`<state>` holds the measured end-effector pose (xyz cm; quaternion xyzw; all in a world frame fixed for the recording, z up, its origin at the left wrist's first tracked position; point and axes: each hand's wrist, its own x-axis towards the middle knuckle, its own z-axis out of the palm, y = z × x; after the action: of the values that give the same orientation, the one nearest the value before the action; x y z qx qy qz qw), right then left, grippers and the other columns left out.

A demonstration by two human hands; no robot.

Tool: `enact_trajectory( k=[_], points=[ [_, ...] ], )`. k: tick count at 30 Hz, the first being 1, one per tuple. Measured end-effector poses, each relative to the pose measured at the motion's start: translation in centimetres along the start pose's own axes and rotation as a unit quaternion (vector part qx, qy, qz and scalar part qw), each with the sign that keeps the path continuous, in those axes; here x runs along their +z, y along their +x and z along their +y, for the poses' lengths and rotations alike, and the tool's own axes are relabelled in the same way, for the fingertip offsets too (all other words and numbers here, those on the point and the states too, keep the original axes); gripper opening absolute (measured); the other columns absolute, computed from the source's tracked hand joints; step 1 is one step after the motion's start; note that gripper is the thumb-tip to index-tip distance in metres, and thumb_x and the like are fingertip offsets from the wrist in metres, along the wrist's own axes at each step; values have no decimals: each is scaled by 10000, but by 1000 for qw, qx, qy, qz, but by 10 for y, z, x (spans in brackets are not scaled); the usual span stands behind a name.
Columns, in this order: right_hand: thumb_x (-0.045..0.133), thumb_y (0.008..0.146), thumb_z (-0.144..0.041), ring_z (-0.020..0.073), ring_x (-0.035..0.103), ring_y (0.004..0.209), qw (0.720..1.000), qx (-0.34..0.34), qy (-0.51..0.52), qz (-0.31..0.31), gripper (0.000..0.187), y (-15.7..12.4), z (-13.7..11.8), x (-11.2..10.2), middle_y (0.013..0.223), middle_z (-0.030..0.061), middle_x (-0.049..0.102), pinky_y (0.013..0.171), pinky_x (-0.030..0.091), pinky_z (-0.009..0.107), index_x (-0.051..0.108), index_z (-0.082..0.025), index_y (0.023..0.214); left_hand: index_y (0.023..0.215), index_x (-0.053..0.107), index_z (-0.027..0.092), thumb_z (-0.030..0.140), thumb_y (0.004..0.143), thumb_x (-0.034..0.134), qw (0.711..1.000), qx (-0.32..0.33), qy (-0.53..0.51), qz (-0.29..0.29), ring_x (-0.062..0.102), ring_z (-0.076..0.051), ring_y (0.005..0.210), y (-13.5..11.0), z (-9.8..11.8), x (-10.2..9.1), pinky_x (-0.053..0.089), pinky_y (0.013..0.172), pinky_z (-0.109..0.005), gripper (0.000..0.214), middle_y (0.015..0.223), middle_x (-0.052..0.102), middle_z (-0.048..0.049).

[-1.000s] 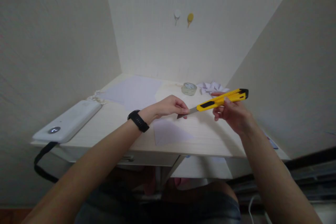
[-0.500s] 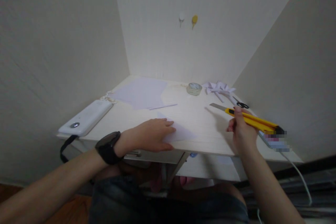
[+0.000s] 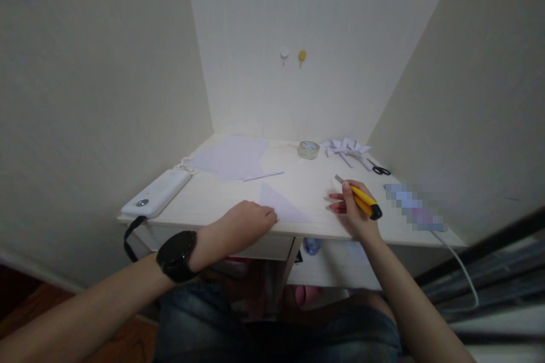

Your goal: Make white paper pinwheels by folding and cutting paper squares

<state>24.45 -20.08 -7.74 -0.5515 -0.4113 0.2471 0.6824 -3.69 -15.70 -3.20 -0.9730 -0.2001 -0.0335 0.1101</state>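
A folded triangle of pale paper (image 3: pixel 283 204) lies near the front of the white desk. My left hand (image 3: pixel 251 222), with a black watch on its wrist, is closed at the triangle's left front edge, its fingertips gathered on the paper. To the right, my right hand (image 3: pixel 355 207) holds a yellow box cutter (image 3: pixel 364 202) above the desk. Thumb and forefinger grip its body, while the other fingers stretch toward the paper. A short length of blade points up and left, clear of the paper.
Larger paper sheets (image 3: pixel 234 156) lie at the back left, by a narrow folded strip (image 3: pixel 264 175). Clear tape (image 3: pixel 308 150), a folded paper piece (image 3: pixel 347 147) and black scissors (image 3: pixel 380 169) sit at the back right. A white device (image 3: pixel 157 193) is left; a blurred-out phone-like object (image 3: pixel 413 208) right.
My right hand has moved left with the box cutter, and less blade shows now. My left hand's fingers, spread flat on the paper before, have curled in at its edge. The view has shifted.
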Motion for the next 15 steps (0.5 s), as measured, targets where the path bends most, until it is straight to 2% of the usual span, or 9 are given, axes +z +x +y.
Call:
enact_trajectory(
  k=[1,3,5,7,9,11,13,15],
  points=[
    [648,775,-644,153,679,507,1000,-4,4,1,563,0,0,1,771,42,739,478,543,233,552,-199,1107,972,646,136,64,897,500,1000,-14,5,4,707,-222,824,2,-2,-3,548,745,-334,178,958,721,-120],
    [649,780,-637,158,687,525,1000,-12,8,0,557,-1,-1,2,776,46,739,487,546,234,552,-195,1105,988,653,128,188,940,517,999,-21,10,25,697,-261,941,6,-5,-4,543,814,-379,156,1040,713,-150],
    [653,774,-641,165,696,545,1000,-18,5,-6,564,-3,-2,3,776,50,738,495,551,238,555,-191,1100,1116,639,113,418,912,590,998,-2,5,57,593,-323,1189,8,-5,1,478,968,-445,370,1284,612,-220],
    [655,765,-650,170,700,560,1000,-22,2,-13,573,-4,-3,3,778,52,736,505,555,243,560,-188,1090,1283,559,93,571,817,653,998,-13,-2,60,527,-363,1268,9,-4,10,424,1027,-495,674,1390,505,-280],
    [648,764,-659,171,701,567,999,-19,-7,-28,577,-5,-4,2,781,54,736,510,555,246,566,-186,1085,1284,558,93,527,782,714,999,-10,-15,42,567,-347,1226,7,-2,20,445,1015,-470,682,1350,550,-265],
    [640,758,-674,175,700,563,999,-10,-19,-47,593,-4,-2,2,772,57,737,499,549,246,570,-185,1087,1210,606,126,396,812,726,998,10,-34,56,615,-299,1169,4,1,27,482,982,-413,496,1297,614,-207],
    [641,742,-691,181,698,554,998,-3,-27,-63,617,-2,0,1,762,59,740,484,542,246,574,-185,1090,1144,640,151,286,868,668,995,31,-50,86,654,-252,1104,1,6,32,518,931,-364,308,1246,658,-162],
    [646,727,-699,183,698,548,997,0,-28,-70,632,-1,2,1,759,61,742,478,537,244,576,-187,1092,1102,661,165,206,904,597,992,37,-52,108,682,-218,1032,-1,12,33,539,877,-327,213,1173,696,-136]
  ],
)
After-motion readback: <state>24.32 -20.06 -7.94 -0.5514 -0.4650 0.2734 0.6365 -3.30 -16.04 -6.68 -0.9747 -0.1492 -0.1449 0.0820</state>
